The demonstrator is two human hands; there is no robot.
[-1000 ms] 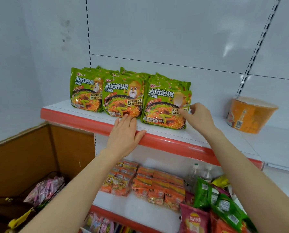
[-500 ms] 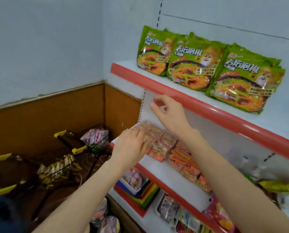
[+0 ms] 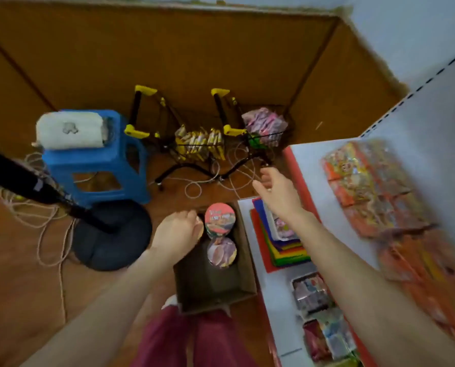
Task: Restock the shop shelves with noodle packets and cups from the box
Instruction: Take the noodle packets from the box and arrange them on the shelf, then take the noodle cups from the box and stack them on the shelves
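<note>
You've turned down from the shelves (image 3: 311, 168) to the box (image 3: 215, 290). Left hand (image 3: 180, 231) fingers curl downward, red-lidded cup (image 3: 219, 217) just beside the fingertips; grip unclear. Right hand (image 3: 276, 189) is splayed and empty. Next cup fetch is likely starting.

**Floor clutter along the far wall**

Far left, on the wood floor (image 3: 17, 274): a blue stool (image 3: 94, 165) with a white towel (image 3: 70, 131) lying on top. Just near of it, a round black base (image 3: 112, 234), its pole (image 3: 22, 178) slanting off to the left. Farther back, against brown panelling (image 3: 168, 49), two wire carts side by side, yellow grips on both. Left cart (image 3: 135, 108) loaded with yellow packets (image 3: 199, 141), right cart (image 3: 221, 109) with pink packets (image 3: 263, 123). Pale cables (image 3: 194, 186) looped over the floor beneath the carts and round the stool. Right of centre, a stack of coloured trays (image 3: 287, 251).
</note>
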